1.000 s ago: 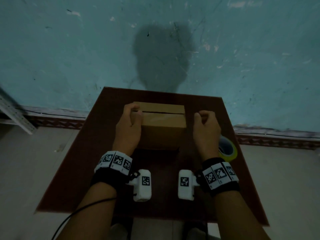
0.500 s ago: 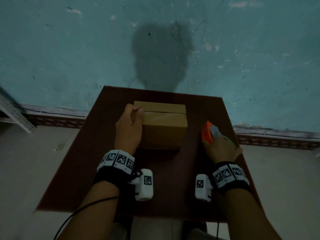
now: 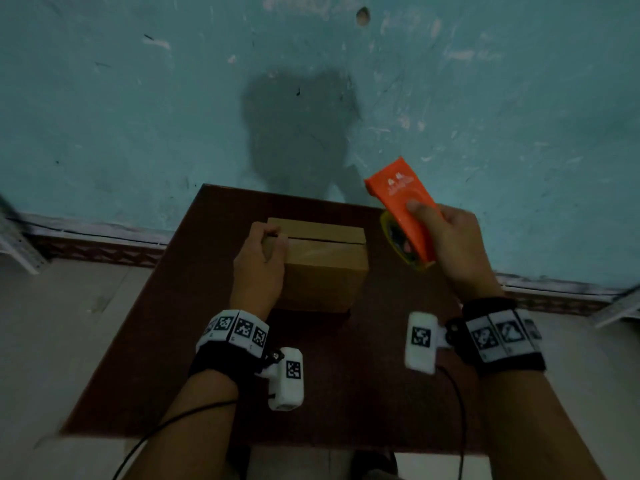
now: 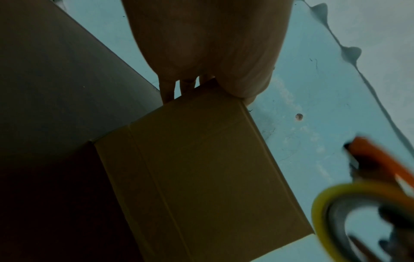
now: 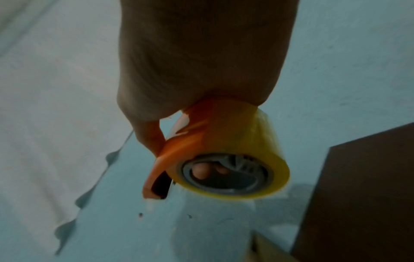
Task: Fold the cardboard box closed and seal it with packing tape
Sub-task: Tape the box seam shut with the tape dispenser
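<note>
Flaps are folded, so it's taping time; left hand (image 3: 258, 268) grips the cardboard box (image 3: 323, 263) on the surface (image 3: 346, 393); right hand (image 3: 457, 247) grips the tape dispenser (image 3: 403, 209) aloft; next up, I'd guess, is lowering it onto the seam.

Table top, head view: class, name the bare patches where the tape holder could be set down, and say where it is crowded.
Bare table lies between the box and the near edge, under the wrists. Another strip runs right of the box, below the lifted tape holder in the right hand. A narrow band lies behind the box. Crowded: the box's left end, gripped by the left hand.
</note>
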The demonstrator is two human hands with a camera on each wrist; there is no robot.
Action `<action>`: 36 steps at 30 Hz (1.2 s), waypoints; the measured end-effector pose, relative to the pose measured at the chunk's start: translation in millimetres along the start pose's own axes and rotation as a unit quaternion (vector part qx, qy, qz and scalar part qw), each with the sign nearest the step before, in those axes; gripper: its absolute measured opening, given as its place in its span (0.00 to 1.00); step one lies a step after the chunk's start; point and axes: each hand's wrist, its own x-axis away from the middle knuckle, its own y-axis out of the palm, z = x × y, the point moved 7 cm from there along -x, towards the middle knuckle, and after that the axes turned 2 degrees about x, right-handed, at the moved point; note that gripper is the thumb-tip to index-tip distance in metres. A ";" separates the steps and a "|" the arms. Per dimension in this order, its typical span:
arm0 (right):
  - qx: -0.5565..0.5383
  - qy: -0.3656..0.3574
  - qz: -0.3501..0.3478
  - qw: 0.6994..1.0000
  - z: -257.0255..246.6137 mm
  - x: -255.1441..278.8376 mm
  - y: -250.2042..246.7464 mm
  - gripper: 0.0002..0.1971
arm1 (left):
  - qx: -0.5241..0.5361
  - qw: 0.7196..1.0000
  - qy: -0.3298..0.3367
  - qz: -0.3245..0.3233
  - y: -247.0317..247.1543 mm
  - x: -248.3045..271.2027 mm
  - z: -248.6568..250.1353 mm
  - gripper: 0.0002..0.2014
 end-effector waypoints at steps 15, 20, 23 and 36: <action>0.220 -0.048 -0.278 0.934 -70.0 -48.6 127.6 0.34 | 0.044 0.998 0.005 -0.039 -1.4 -8.8 -7.0 0.13; 0.241 -0.044 -0.289 0.926 -68.0 -53.0 132.9 0.33 | 0.169 0.982 -0.086 -0.021 -12.2 -14.3 -7.5 0.12; 0.242 -0.041 -0.298 0.922 -65.7 -53.8 134.6 0.37 | 0.302 0.942 -0.144 -0.003 -21.5 -16.3 -6.5 0.21; 0.306 -0.057 -0.317 0.896 -71.4 -60.4 151.5 0.32 | 0.345 0.926 -0.147 -0.052 -27.2 -19.4 -3.3 0.13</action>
